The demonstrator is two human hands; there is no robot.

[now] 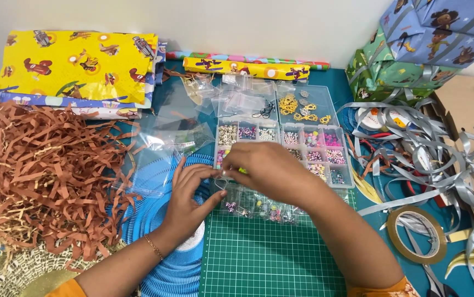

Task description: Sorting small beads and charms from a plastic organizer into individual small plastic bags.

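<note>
A heap of brown shredded paper spreads over the left side of the table, and behind it lies a stack of folded yellow wrapping paper with a rolled sheet just beside it. On the right, loose silver ribbon tangles around a roll of tape, near wrapped gift boxes and a piece of brown cardboard. Empty clear plastic bags lie scattered in the middle, behind the green cutting mat.

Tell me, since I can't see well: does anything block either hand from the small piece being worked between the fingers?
Nothing visible does. The left hand and right hand both meet at the small piece, above the green cutting mat and in front of the clear bead box.
</note>
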